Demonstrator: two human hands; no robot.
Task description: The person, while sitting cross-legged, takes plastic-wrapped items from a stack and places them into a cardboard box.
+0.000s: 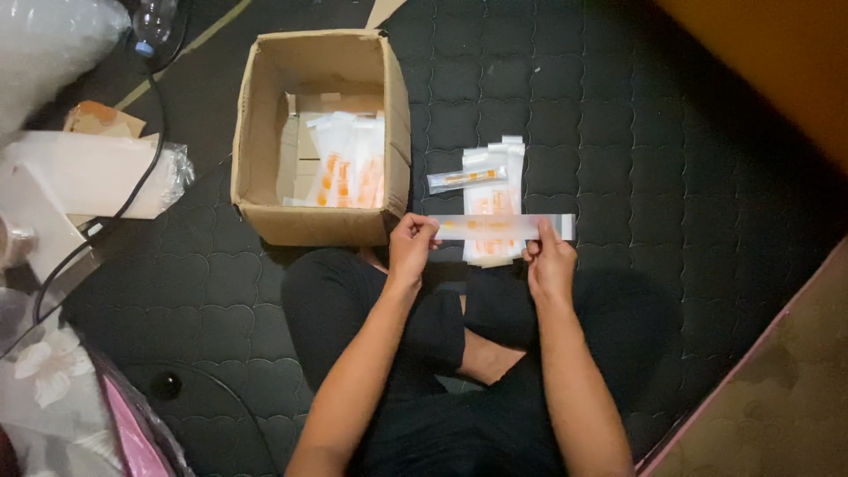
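Observation:
My left hand (412, 247) and my right hand (549, 261) hold the two ends of a long clear packet (502, 227) with an orange item inside, stretched level between them. Right behind it, a small pile of the same clear packets (491, 196) lies on the dark quilted mat (636, 132), one packet (465, 178) lying crosswise on top. An open cardboard box (397, 124) stands to the left of the pile, with several more such packets (349, 163) inside. My crossed legs in dark clothing are below the hands.
At far left lie a white plastic-wrapped bundle (88, 177), a black cable (132, 190) and a clear bottle (152, 22). A floral cloth (44, 371) and pink bag (132, 433) sit at bottom left. An orange surface (777, 53) rises at top right.

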